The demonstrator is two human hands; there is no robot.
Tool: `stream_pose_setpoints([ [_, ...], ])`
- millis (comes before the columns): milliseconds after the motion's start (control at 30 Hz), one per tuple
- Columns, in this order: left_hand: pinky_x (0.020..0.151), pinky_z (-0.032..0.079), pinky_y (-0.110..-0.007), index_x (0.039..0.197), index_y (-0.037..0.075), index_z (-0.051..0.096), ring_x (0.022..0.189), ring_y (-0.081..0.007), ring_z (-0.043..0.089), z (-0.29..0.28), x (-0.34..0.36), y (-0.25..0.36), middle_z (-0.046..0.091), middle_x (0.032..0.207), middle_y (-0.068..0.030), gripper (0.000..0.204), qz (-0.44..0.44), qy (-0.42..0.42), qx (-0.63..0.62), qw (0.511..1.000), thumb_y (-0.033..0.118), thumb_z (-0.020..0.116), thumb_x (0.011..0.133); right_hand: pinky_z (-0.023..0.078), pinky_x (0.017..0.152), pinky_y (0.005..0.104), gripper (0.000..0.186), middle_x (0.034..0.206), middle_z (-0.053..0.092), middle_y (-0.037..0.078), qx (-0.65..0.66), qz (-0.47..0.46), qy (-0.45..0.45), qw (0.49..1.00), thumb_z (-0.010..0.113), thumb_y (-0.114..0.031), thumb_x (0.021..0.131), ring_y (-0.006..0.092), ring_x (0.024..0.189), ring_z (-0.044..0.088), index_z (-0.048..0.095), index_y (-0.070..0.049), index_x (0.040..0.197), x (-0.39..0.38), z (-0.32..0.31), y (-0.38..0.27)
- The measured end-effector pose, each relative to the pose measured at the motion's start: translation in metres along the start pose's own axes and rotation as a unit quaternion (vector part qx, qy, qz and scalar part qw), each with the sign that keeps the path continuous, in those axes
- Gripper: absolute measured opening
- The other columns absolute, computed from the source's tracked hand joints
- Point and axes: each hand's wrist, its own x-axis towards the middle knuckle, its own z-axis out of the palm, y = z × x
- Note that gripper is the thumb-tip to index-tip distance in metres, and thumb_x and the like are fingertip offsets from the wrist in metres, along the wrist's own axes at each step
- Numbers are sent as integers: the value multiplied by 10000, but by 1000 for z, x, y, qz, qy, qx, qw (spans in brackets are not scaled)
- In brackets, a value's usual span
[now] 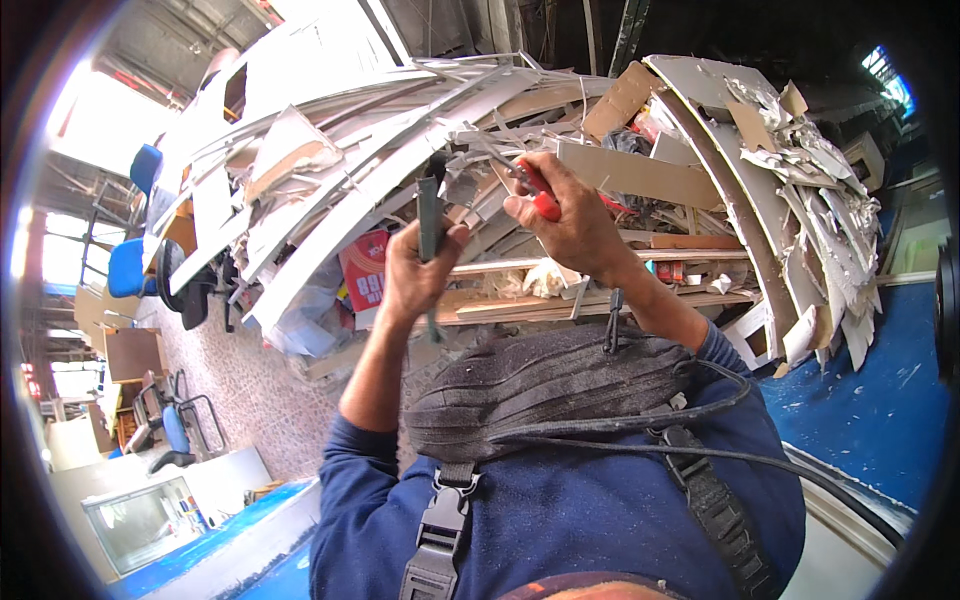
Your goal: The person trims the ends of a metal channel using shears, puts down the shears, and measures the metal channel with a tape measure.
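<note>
My left hand (pixel 420 270) is closed around a dark green strip-like object (pixel 428 205), held upright with a green length hanging below. To its right, my right hand (pixel 568 215) grips a red-handled tool (pixel 535 188), apparently pliers or cutters, with its metal end angled up and left. Both hands are in front of a large pile of white strips (pixel 360 150), broken boards (pixel 635 175) and crumpled pieces. A red printed package (pixel 365 270) lies in the pile behind my left wrist. A black bag (pixel 545 385) with straps and cables rests against my body.
Torn white sheets (pixel 820 220) overhang a blue surface (pixel 840 400) at the right. At the left are blue chairs (pixel 128 268), a cardboard-brown box (pixel 135 355), a speckled floor (pixel 250 390) and a white-framed pane (pixel 140 520). A blue-painted edge (pixel 220 540) runs along the lower left.
</note>
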Motion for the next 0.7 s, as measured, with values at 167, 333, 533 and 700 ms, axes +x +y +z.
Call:
stream_pose_setpoints([
  [167,575,389,-255,830,28,639,629,-49,444,29,-5,4,506,639,54,269,-39,-9,-70,997,263,720,935,539,821,451,362,1062,646,153,-42,-77,12,996,725,-195,856,364,966,666,563,-52,1146,12,1,-13],
  [333,568,380,-249,821,26,628,627,-51,431,30,-4,13,504,641,50,292,-24,-7,-63,998,277,726,935,536,790,447,372,1021,644,166,-65,-78,2,995,711,-156,833,371,930,674,556,-56,1156,16,-3,-14],
  [533,557,380,-256,817,26,609,616,-59,420,31,-2,19,477,621,31,293,7,-5,-12,1000,266,725,935,508,665,383,218,806,620,143,-68,-42,7,997,680,-158,881,297,712,641,585,-50,1045,18,-2,-5],
  [700,566,424,-317,857,19,582,603,-129,507,29,4,20,542,628,-34,325,-3,37,75,997,314,702,918,530,683,392,227,753,665,197,-20,87,64,994,689,-273,910,309,773,703,641,-51,919,28,-9,6],
])
